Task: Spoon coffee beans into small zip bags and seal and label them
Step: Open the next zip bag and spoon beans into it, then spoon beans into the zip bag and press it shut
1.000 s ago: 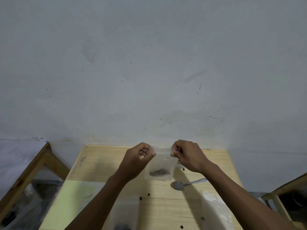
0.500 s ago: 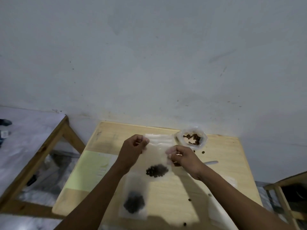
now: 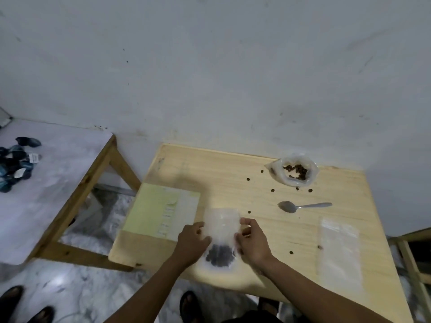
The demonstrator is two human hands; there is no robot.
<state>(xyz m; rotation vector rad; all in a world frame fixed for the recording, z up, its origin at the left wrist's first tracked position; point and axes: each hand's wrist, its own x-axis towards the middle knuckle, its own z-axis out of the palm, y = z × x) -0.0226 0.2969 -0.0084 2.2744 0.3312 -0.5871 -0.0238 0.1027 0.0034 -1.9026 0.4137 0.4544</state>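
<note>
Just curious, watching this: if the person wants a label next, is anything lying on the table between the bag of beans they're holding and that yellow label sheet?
Nothing visible does. The small zip bag, held at its sides by the left hand and right hand, sits just right of the label sheet; only bare table lies between.

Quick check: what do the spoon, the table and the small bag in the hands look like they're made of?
Spoon: metal by the look, grey with dull shine. Table: pale, unpainted wood, visible grain. Small bag: thin frosted plastic, probably; dark beans show through its lower part.
</note>
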